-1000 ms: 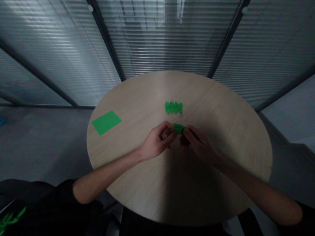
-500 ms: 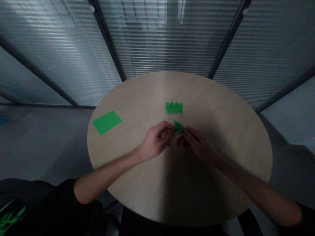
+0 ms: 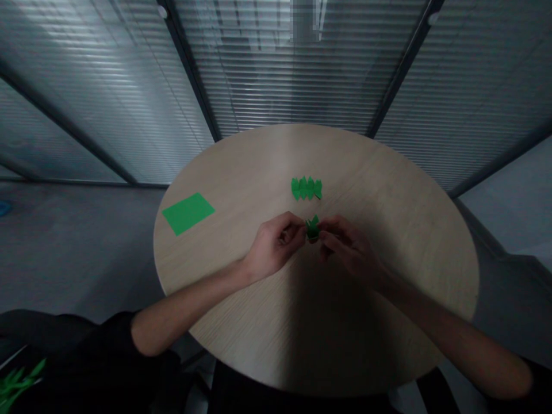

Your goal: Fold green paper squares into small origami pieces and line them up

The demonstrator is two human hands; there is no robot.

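Observation:
Both my hands meet over the middle of the round wooden table (image 3: 388, 190). My left hand (image 3: 276, 246) and my right hand (image 3: 345, 244) each pinch one side of a small folded green paper piece (image 3: 313, 227), held just above the tabletop. The piece stands upright between my fingertips, with two small points at its top. A little farther from me lies a row of several folded green paper pieces (image 3: 306, 188), side by side and apart from my hands.
A flat green paper sheet (image 3: 188, 213) lies near the table's left edge. Glass walls with blinds stand behind the table. More green paper bits (image 3: 17, 382) show at the bottom left corner, off the table.
The green piece has turned from lying slanted to standing upright between my fingertips. My hands have drawn slightly closer together.

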